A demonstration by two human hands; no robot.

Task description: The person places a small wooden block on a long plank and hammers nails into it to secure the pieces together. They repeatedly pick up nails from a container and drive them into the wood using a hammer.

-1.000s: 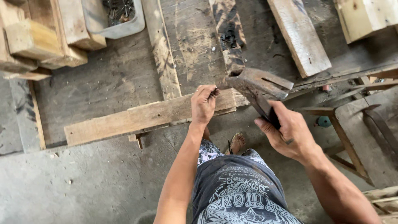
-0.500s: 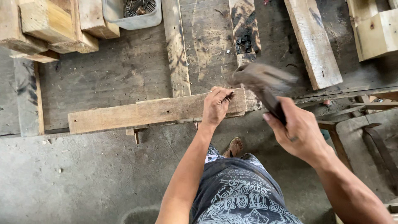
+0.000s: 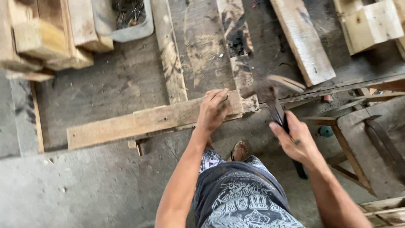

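Centre of frame: left hand (image 3: 213,110) presses down on the right end of a long plank (image 3: 147,122), fingers curled over its top edge, possibly pinching a nail there, too small to tell. The plank lies crosswise at mid-frame, over other boards on the concrete floor (image 3: 84,190). Right hand (image 3: 295,141) is closed fully round the dark handle of a hammer (image 3: 270,95); the hammer head is motion-blurred just right of the left fingertips, close above the plank end. Step in hand looks like hammering at the plank's right end, mid-swing. Next blow needs the head to land clear of the left fingers, which sit very near the strike spot, and the plank kept pinned flat. Upper left: stacked wood blocks (image 3: 42,38) and a grey tub (image 3: 122,21) with dark bits in it. Right edge: a wooden stool (image 3: 358,131). A sandalled foot (image 3: 239,150) shows below the plank.
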